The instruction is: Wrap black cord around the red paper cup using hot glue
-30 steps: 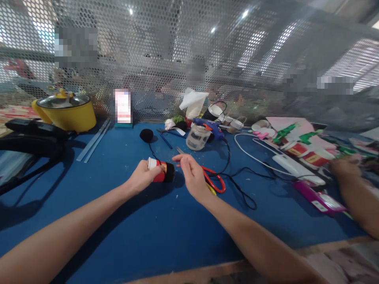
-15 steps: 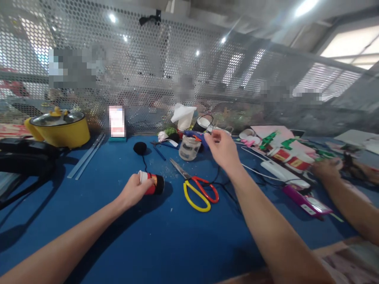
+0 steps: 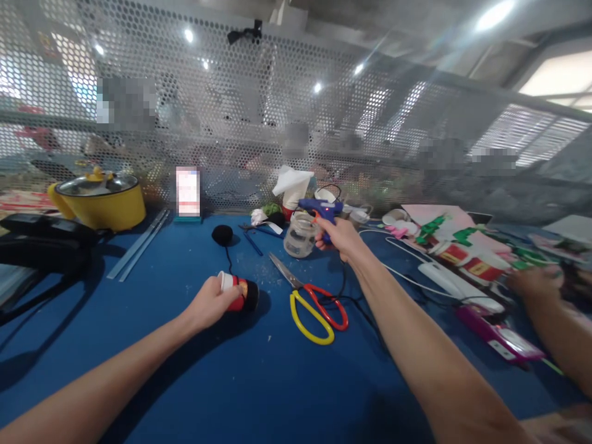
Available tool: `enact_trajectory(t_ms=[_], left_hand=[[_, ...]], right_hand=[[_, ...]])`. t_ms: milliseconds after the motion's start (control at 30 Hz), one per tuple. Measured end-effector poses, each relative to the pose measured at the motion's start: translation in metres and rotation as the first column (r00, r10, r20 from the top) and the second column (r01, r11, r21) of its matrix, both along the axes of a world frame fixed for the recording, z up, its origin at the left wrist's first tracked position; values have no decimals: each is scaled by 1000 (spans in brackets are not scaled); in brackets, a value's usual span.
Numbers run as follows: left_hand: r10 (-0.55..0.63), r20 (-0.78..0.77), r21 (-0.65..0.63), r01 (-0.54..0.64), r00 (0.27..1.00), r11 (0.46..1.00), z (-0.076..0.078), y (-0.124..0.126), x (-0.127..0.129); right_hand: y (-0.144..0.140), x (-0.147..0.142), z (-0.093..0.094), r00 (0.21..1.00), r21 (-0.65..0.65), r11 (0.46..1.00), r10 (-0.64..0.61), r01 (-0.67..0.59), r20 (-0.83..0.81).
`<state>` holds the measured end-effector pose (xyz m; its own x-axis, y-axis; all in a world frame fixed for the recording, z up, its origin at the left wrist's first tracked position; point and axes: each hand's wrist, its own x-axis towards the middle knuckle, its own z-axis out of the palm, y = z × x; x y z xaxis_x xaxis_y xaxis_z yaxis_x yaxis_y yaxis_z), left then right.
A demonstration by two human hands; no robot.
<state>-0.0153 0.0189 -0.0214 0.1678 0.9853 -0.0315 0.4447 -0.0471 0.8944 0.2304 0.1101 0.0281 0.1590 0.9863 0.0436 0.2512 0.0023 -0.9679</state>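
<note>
The left hand (image 3: 208, 303) grips a tipped cup (image 3: 237, 303), red-banded, white at one end, black at the other; the right hand's (image 3: 343, 238) fingers curl round a blue glue gun (image 3: 326, 208).

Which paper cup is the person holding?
The red, black-ended cup tipped sideways in the left hand; the other cups sit farther back or right.
</note>
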Motion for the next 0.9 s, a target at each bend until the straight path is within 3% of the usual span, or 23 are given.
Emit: enact_trajectory(t_ms=[100, 167, 200, 300, 433, 667, 900], left_hand=[[1, -6, 2, -1, 1000, 1000, 1, 0, 0], [9, -12, 6, -9, 1000, 1000, 3, 0, 0], [12, -16, 9, -11, 1000, 1000, 4, 0, 0], [-21, -29, 4, 21, 999, 1000, 9, -1, 0], [-43, -54, -36, 41, 998, 999, 15, -1, 1], [-14, -47, -139, 7, 999, 990, 18, 3, -2], [0, 45, -198, 9, 999, 980, 14, 6, -1]], right_hand=[[-18, -5, 3, 999, 227, 973, -47, 47, -4], [-38, -10, 6, 1000, 336, 942, 12, -6, -15], [-49, -13, 7, 996, 326, 943, 86, -71, -34], [-80, -23, 6, 933, 106, 945, 322, -308, -158], [-103, -33, -4, 890, -37, 903, 415, -429, -191], [-115, -39, -14, 863, -91, 888, 460, -451, 209], [-124, -48, -13, 811, -116, 889, 453, -443, 370]])
